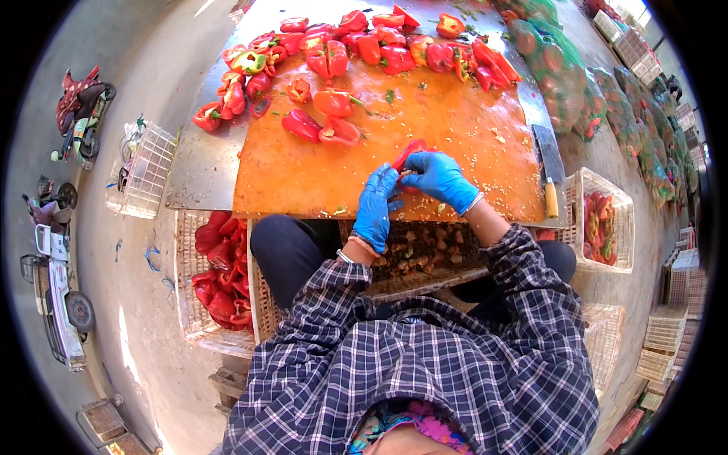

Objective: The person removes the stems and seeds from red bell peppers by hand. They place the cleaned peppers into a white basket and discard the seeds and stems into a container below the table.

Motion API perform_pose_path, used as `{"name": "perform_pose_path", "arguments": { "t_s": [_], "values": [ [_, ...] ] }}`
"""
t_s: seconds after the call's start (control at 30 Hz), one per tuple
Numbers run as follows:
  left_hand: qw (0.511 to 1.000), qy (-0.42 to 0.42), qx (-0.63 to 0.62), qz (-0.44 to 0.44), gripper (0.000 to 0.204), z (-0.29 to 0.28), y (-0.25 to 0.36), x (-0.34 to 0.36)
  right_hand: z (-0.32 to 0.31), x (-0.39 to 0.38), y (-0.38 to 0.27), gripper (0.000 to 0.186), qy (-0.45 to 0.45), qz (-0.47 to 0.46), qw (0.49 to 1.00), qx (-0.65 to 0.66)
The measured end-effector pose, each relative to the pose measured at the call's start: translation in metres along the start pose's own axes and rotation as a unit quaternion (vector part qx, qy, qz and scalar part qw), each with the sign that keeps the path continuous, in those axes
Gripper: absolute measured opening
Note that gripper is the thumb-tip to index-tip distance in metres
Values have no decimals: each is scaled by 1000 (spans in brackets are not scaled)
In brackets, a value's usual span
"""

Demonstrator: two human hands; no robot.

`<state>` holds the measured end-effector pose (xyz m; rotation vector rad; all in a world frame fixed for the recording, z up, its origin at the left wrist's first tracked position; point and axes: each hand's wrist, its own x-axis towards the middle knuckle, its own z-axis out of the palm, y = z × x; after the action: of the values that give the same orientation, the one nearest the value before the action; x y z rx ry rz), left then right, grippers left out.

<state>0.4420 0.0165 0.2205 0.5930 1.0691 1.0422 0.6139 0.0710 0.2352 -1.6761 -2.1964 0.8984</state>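
Near the front edge of the orange cutting board [288,178], a red bell pepper piece [410,153] is held between my two blue-gloved hands. My left hand [374,205] grips its left side with bent fingers. From the right, my right hand [444,180] closes around it with thumb and fingers, which partly hide the piece. Just beyond lie a few pepper halves [339,131], and farther back sits a pile of cut red peppers [387,36], some with green stems. Pale seeds are scattered over the board.
A knife [549,152] with a wooden handle lies along the board's right edge. Red peppers fill a crate [182,284] at lower left; another crate [628,227] with pepper pieces stands right. Below the board is a container of pepper scraps [425,250]. Green net sacks [557,76] line the right.
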Motion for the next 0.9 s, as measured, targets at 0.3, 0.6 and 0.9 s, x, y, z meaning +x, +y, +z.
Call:
{"name": "perform_pose_path", "arguments": {
  "t_s": [0.3,0.6,0.9],
  "values": [
    [964,-149,-218,-37,47,1,-3,-2,16,-55,-49,18,68,-105,992,34],
    [943,-138,-301,11,53,-12,-1,-17,11,-103,-13,21,94,-37,928,359],
    [952,-198,-230,-36,52,-7,-20,-6,5,-83,-31,38,85,-234,948,-200]
  ]
}}
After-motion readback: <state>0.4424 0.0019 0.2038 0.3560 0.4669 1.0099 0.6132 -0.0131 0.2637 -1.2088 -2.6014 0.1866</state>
